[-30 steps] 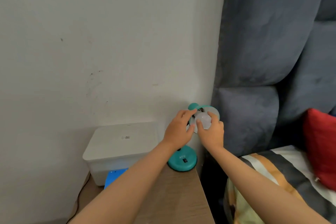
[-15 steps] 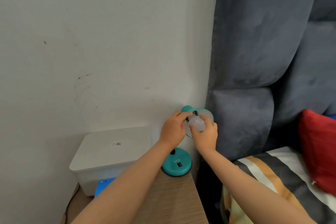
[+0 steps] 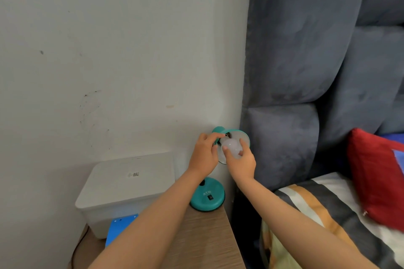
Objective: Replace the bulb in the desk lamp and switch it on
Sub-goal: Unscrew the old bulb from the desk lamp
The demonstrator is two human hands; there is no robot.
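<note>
A small teal desk lamp stands at the far corner of the wooden nightstand. Its round base carries a black switch, and its shade faces me. A white frosted bulb sits in the shade's mouth. My right hand is wrapped around the bulb from below, fingers on its globe. My left hand grips the shade's left rim and neck. The socket and the lamp's stem are hidden behind my hands.
A white lidded plastic box sits left of the lamp, with a blue flat object at its front. A grey padded headboard rises on the right, above a striped bed cover and a red pillow. The wall is close behind.
My hands have stayed on the lamp head. The right hand's fingers have shifted around the bulb, and the view has drifted slightly.
</note>
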